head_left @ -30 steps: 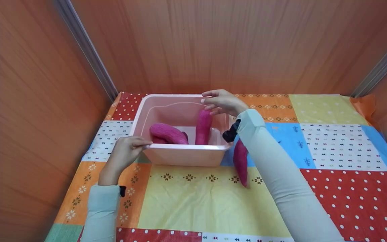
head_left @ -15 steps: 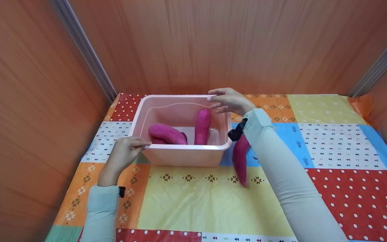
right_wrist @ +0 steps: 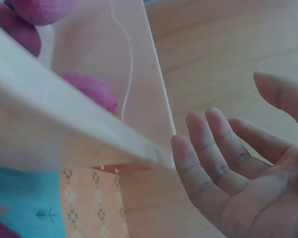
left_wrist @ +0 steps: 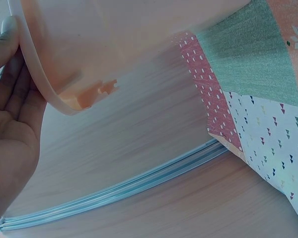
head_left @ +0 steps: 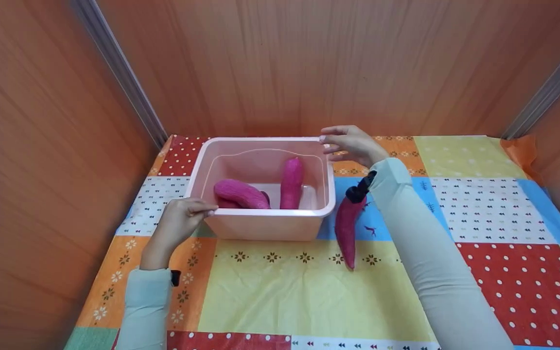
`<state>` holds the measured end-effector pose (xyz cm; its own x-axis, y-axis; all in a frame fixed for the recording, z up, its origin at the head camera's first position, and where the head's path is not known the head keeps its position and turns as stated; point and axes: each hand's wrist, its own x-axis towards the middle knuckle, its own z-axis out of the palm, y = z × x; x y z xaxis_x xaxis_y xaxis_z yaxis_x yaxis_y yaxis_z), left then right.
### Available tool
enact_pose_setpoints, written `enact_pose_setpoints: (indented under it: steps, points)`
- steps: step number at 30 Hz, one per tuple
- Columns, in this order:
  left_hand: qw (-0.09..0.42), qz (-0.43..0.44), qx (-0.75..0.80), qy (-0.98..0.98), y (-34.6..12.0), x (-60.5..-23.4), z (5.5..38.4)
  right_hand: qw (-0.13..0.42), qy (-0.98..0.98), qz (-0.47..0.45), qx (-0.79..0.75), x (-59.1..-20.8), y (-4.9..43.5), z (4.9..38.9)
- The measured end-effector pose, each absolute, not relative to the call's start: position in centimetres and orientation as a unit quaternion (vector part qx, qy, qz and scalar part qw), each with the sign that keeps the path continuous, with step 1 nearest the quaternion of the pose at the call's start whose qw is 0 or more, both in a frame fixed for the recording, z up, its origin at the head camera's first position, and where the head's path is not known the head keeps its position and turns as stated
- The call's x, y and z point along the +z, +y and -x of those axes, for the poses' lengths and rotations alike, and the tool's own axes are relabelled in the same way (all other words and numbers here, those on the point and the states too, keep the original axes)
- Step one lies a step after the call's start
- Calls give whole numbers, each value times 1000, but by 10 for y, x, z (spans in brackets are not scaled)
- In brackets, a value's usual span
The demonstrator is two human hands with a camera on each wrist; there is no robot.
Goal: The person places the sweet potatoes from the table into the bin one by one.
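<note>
A pink plastic bin (head_left: 260,226) stands on the cloth. Inside it a magenta sweet potato (head_left: 291,183) leans upright at the right. Another sweet potato (head_left: 242,193) lies at the left, over a darker one that is partly hidden. My left hand (head_left: 179,221) pinches the bin's rim at the front left corner; the left wrist view shows thumb and fingers on either side of the rim. At the back right corner my right hand (head_left: 353,145) holds nothing, its fingers loosely spread by the rim. Beneath my right wrist, outside the bin, lies one more sweet potato (head_left: 348,233).
A patchwork-print cloth (head_left: 304,291) covers the table. Wood-grain panels (head_left: 309,63) rise behind and at both sides, with metal strips (head_left: 119,73) at the corners. An orange flap (head_left: 520,155) hangs at the back right corner.
My right hand has moved to the right, from over the inside of the bin to its back right corner. My left hand keeps its place on the rim.
</note>
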<state>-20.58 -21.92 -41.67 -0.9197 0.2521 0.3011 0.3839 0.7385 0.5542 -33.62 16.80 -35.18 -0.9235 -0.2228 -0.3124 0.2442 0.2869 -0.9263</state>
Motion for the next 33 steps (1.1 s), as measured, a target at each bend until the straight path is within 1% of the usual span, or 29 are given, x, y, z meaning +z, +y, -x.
enact_pose_setpoints:
  steps: [9, 22, 33]
  points:
    - [89, 160, -320, -930, -219, -417, 207, 171, 774, -49, -607, -365, 192, 336]
    - [86, 157, -325, -929, -221, -417, 206, 165, 749, -86, -636, -391, 221, 333]
    - [89, 153, -330, -927, -220, -419, 207, 171, 731, -126, -648, -432, 240, 322]
